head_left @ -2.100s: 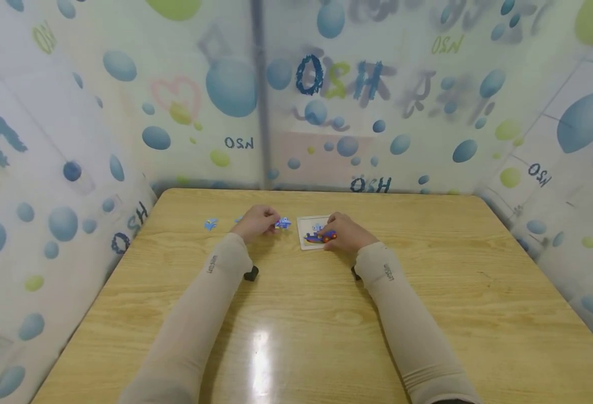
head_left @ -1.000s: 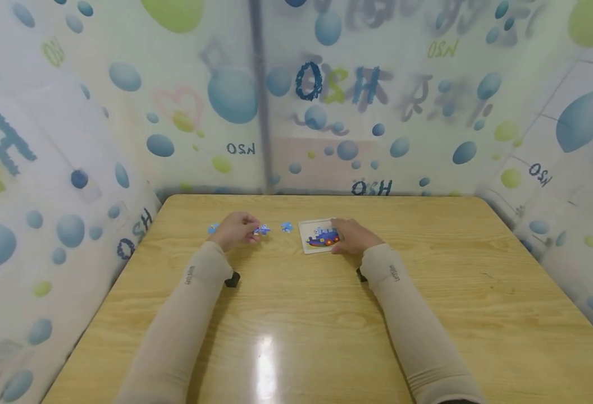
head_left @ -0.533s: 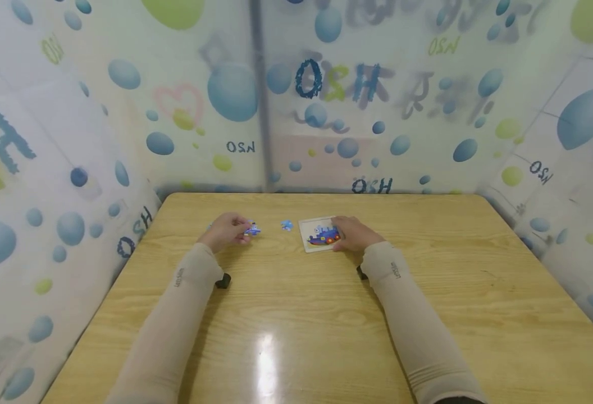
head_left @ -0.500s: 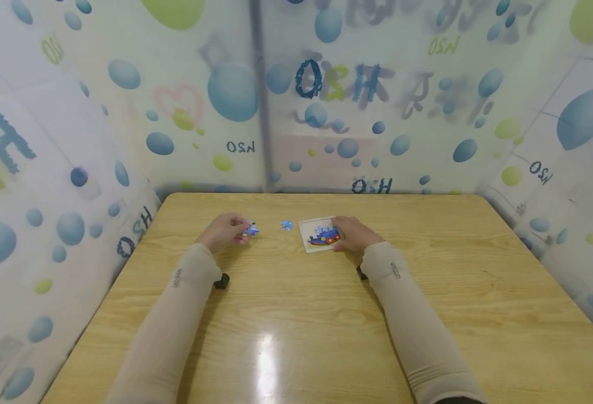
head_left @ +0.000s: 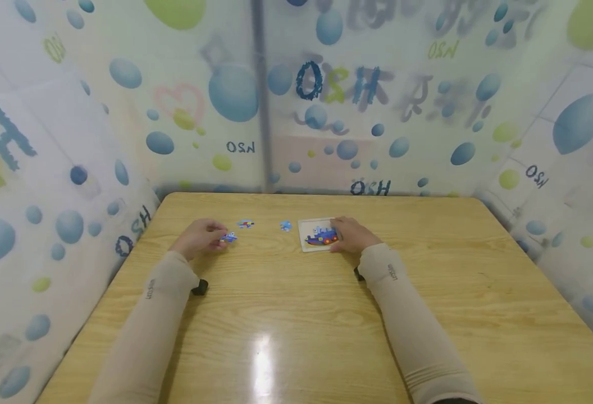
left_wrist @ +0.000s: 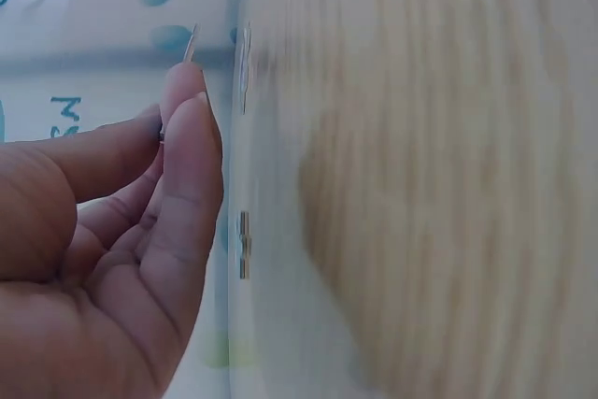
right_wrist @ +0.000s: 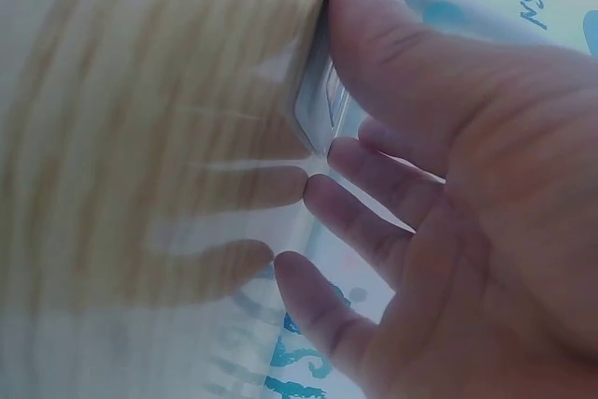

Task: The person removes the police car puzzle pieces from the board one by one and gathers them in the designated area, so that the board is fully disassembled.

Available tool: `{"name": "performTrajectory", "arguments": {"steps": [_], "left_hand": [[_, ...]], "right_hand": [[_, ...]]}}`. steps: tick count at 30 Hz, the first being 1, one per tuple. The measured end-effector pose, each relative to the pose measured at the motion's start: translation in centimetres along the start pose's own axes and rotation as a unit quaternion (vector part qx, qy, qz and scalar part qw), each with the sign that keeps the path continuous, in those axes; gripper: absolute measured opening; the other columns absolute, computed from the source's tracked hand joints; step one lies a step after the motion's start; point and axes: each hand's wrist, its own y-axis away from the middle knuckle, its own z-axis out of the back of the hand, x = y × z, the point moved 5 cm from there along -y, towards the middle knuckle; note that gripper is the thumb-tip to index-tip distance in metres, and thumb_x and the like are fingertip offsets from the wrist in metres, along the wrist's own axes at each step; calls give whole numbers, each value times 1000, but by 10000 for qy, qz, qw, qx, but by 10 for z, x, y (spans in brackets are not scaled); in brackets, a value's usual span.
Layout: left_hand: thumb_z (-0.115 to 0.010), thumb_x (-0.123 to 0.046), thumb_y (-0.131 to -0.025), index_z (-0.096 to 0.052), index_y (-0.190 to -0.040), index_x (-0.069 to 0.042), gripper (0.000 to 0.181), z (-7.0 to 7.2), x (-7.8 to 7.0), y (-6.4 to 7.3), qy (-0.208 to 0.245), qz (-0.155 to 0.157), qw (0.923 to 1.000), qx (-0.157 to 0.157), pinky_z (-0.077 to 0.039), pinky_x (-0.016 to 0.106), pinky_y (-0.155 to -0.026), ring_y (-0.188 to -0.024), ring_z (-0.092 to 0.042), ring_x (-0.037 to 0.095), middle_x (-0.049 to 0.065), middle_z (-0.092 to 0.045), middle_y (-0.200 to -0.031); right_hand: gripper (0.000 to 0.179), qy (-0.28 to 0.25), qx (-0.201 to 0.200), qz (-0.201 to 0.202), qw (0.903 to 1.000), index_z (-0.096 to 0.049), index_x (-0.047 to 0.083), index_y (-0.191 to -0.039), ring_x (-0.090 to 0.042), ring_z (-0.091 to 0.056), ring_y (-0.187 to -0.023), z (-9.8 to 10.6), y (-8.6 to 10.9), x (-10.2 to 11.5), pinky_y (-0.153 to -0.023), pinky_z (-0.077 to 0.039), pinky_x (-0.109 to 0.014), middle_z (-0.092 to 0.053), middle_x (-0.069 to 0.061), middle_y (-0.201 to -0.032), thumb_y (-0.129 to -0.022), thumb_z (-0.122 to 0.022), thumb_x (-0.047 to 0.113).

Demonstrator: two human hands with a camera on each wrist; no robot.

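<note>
My left hand (head_left: 201, 238), on the left side of the table, pinches a small blue jigsaw piece (head_left: 229, 237) between thumb and fingertips. In the left wrist view the piece (left_wrist: 192, 44) shows edge-on above the fingertips, raised off the table. At the middle back lies a square puzzle tray (head_left: 316, 223) with a white border and a blue train picture with red wheels. My right hand (head_left: 354, 234) grips its right end, thumb at the near edge and fingers at the far side, covering part of the picture. In the right wrist view, the thumb lies along the tray's edge (right_wrist: 313, 105).
Two loose pieces lie between the left hand and the tray: a blue one with red and yellow (head_left: 246, 224) and a light blue one (head_left: 286, 225). The wooden table (head_left: 296, 303) ends at a patterned curtain (head_left: 377, 112) at the back and sides.
My left hand has moved left with its piece, uncovering the red-and-yellow one. A loose piece near the far left is no longer visible. My right fingers have shifted off the picture to the tray's right end.
</note>
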Motion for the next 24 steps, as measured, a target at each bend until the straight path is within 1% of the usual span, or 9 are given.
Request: {"name": "performTrajectory", "arguments": {"steps": [3,5,9,13,18,20,24], "left_hand": [[-55,-9,-105,-50,-131,12,33,6,4,3,24,-12,10000,-29,-60,28,-79,-85,-68,16,15,-62,-110],[-55,-8,-105,-49,-132,13,35,9,5,5,-35,-46,10000,-25,-60,28,-79,-85,-68,15,16,-62,-112],[-57,-6,-104,-47,-132,14,37,16,10,8,15,35,10000,-89,-60,27,-79,-84,-68,13,18,-61,-115],[-58,-5,-103,-46,-133,14,38,23,15,11,40,233,9996,-139,-60,26,-77,-82,-68,12,20,-59,-116],[-57,-2,-103,-48,-134,16,38,28,18,15,-71,443,9986,-277,-60,25,-75,-79,-69,10,24,-59,-120],[-57,-1,-102,-51,-132,16,35,30,18,15,-129,529,9977,-397,-60,24,-74,-77,-69,10,24,-61,-117],[-60,0,-101,-56,-125,15,29,33,18,14,-475,658,9952,-542,-60,25,-72,-73,-70,11,21,-65,-107]], "right_hand": [[81,17,18,33,10000,-28,-5,-156,-43,-27,-148,-1,1,2,-122,-22,-51,-30,-26,-160,-97,-71,30],[80,24,24,22,10000,-28,-5,-156,-42,-27,-148,0,1,4,-122,-22,-51,-30,-26,-160,-97,-70,29],[80,84,-6,21,10000,-28,-5,-156,-42,-27,-148,1,3,4,-122,-22,-51,-30,-25,-160,-98,-69,31],[80,124,11,-17,9999,-29,-4,-156,-42,-27,-148,0,2,3,-122,-23,-52,-30,-25,-161,-98,-69,33],[80,115,36,-75,9999,-29,-2,-157,-41,-26,-149,-1,-1,2,-122,-23,-52,-29,-23,-161,-97,-70,34],[80,120,15,-62,9999,-30,-3,-156,-41,-27,-149,0,-1,2,-121,-23,-52,-30,-24,-161,-97,-70,33],[80,173,36,-15,9998,-31,-3,-156,-43,-28,-148,1,0,2,-121,-24,-52,-30,-25,-161,-97,-70,34]]}}
